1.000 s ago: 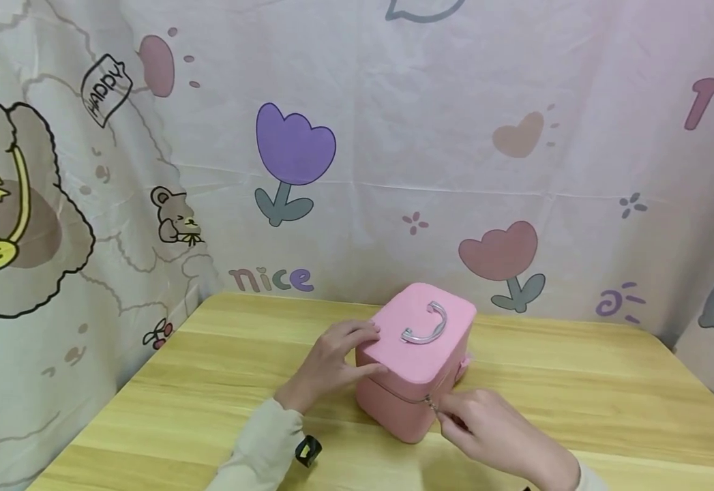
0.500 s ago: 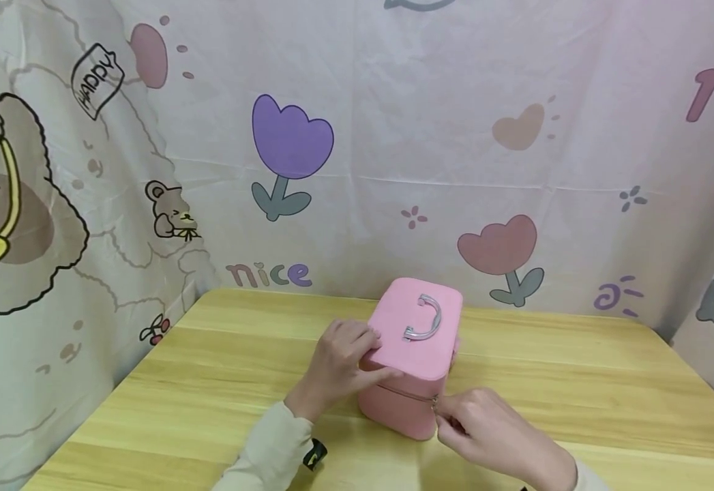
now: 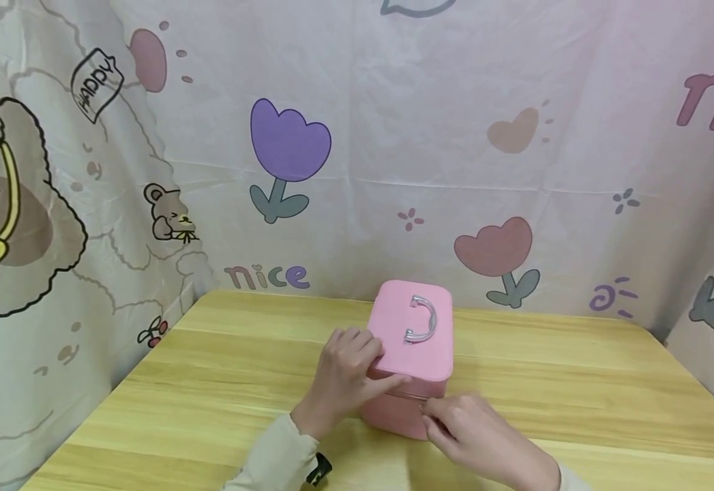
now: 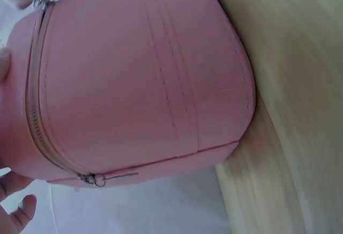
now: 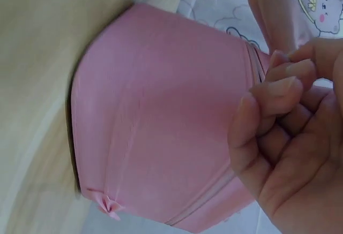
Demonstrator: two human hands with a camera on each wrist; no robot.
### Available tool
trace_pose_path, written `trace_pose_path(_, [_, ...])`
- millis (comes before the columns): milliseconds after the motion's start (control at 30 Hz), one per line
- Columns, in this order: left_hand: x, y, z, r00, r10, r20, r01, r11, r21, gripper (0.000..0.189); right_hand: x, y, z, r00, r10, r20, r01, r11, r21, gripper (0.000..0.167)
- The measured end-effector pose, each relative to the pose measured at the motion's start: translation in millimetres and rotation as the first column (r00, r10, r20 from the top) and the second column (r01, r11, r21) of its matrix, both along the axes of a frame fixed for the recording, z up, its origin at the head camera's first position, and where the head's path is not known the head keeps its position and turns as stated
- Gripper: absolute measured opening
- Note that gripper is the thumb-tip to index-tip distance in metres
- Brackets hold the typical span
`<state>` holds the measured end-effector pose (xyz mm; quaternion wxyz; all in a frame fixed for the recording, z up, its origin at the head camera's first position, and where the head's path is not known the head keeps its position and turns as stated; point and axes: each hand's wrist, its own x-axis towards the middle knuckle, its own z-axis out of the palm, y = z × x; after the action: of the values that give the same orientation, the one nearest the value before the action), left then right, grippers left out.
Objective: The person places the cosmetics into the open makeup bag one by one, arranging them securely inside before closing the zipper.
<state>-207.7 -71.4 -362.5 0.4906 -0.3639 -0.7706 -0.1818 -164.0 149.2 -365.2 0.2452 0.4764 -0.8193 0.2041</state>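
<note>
A pink zip-up cosmetic case (image 3: 414, 348) with a silver handle (image 3: 427, 320) on its lid stands upright on the wooden table. My left hand (image 3: 347, 372) grips the near left part of the lid, thumb along the front and fingers over the left edge. At the near side my right hand (image 3: 470, 429) pinches a metal zipper pull (image 4: 38, 1) on the zipper below the lid. A second zipper pull (image 4: 99, 180) hangs at another corner in the left wrist view. Curled fingers (image 5: 284, 87) hide the pinched pull in the right wrist view.
The wooden table (image 3: 209, 382) reaches to a patterned cloth (image 3: 357, 123) hung behind and at the sides. A small pink bow (image 5: 107, 203) sits low on the case. A black band (image 3: 320, 470) is at my left wrist.
My right hand has moved left across the near side with the zipper pull. The case has turned a little and shifted left, and my left thumb lies farther along its front.
</note>
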Motion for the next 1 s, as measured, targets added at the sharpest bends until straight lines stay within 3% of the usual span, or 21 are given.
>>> trace_pose_path(133, [2.2,3.6,-0.8,0.999,0.013,-0.033,-0.012,1.0,0.015,0.05,1.3,-1.3,-2.0,1.0,0.0,-0.004,0.0,1.0,0.016,0.034])
trace_pose_path(233, [-0.1,2.0,-1.5,0.999,-0.013,-0.031,0.013,1.0,0.01,0.05,3.3,-2.5,-2.2,1.0,-0.005,-0.003,0.005,1.0,0.012,0.035])
trace_pose_path(300, [-3.0,-2.6,-1.5,0.998,-0.065,0.018,0.065,0.998,0.006,0.046,4.9,-4.0,-1.7,1.0,0.009,0.017,-0.009,1.0,0.008,0.035])
trace_pose_path(367, [-5.7,-9.2,-1.4,0.982,-0.134,0.134,0.133,0.991,0.015,0.04,6.4,-5.1,-1.0,0.999,0.026,0.041,-0.026,1.0,0.004,0.035])
trace_pose_path(433, [-7.2,-16.5,-1.9,0.939,-0.193,0.284,0.19,0.981,0.038,0.033,7.5,-5.5,0.5,0.996,0.049,0.075,-0.049,0.999,-0.001,0.035])
trace_pose_path(533, [-7.3,-24.7,-3.8,0.838,-0.237,0.492,0.233,0.97,0.069,0.026,7.6,-3.9,3.6,0.992,0.063,0.105,-0.063,0.998,-0.01,0.034])
trace_pose_path(600, [-7.6,-28.1,-4.5,0.796,-0.238,0.556,0.243,0.968,0.067,0.028,6.6,-0.6,5.6,0.992,0.062,0.112,-0.06,0.998,-0.02,0.034])
trace_pose_path(633, [-7.9,-29.4,-4.5,0.785,-0.238,0.572,0.248,0.967,0.061,0.029,5.8,1.4,6.7,0.993,0.058,0.104,-0.056,0.998,-0.021,0.034])
trace_pose_path(700, [-8.9,-31.7,-3.0,0.784,-0.238,0.573,0.255,0.965,0.051,0.03,4.2,5.4,8.5,0.994,0.049,0.1,-0.047,0.999,-0.021,0.035])
trace_pose_path(867, [-9.6,-36.9,8.5,0.822,-0.233,0.52,0.256,0.966,0.028,0.024,1.0,15.4,13.2,0.993,0.018,0.121,-0.02,1.0,0.019,0.038])
trace_pose_path(1000, [-6.1,-38.0,18.1,0.858,-0.178,0.482,0.219,0.975,-0.029,0.021,-1.0,26.2,17.1,0.988,-0.031,0.154,0.025,0.999,0.041,0.039])
